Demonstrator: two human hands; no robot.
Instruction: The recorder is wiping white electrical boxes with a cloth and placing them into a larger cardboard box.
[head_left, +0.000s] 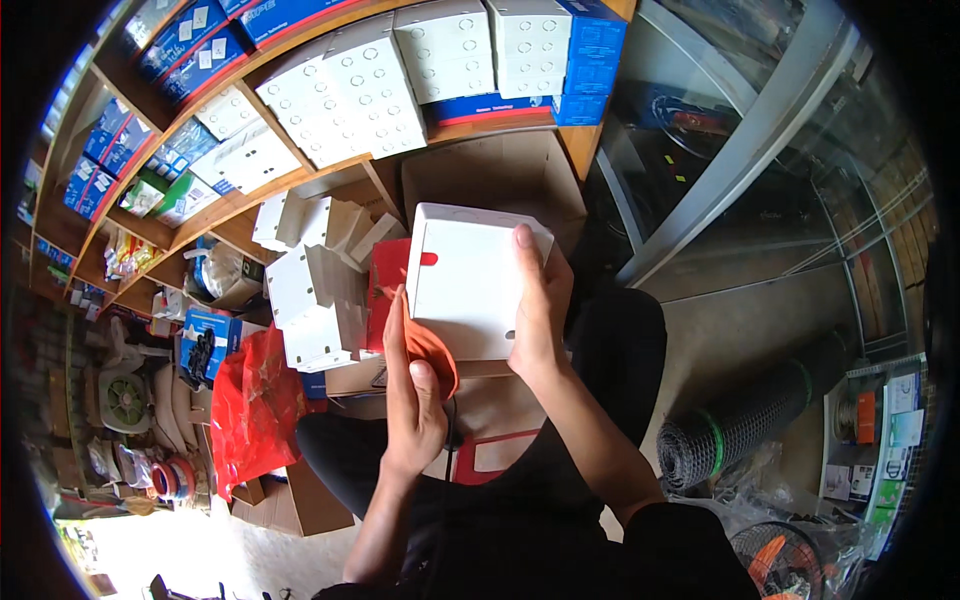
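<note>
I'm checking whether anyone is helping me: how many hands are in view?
2: the left hand, holding an orange piece at the white box's lower-left corner, and the right hand, holding the box by its right side. No others show.

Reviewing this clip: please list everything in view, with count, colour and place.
Held box: one, white, between the hands
Orange cloth: one, orange, at the held box's lower left
Loose boxes: several, white, left of the held box
Shelf: one, brown, across top and left
Shelf boxes: many, white, top centre
Blue boxes: many, blue, on the shelf
Cardboard box: one, brown, behind the held box
Red bag: one, red, left
Mesh roll: one, dark grey, right
Metal frame: one, grey, upper right
Small goods: uncountable, mixed colours, left and right edges
Left hand: one, bare, holding orange cloth
Right hand: one, bare, gripping the held box's right side
</note>
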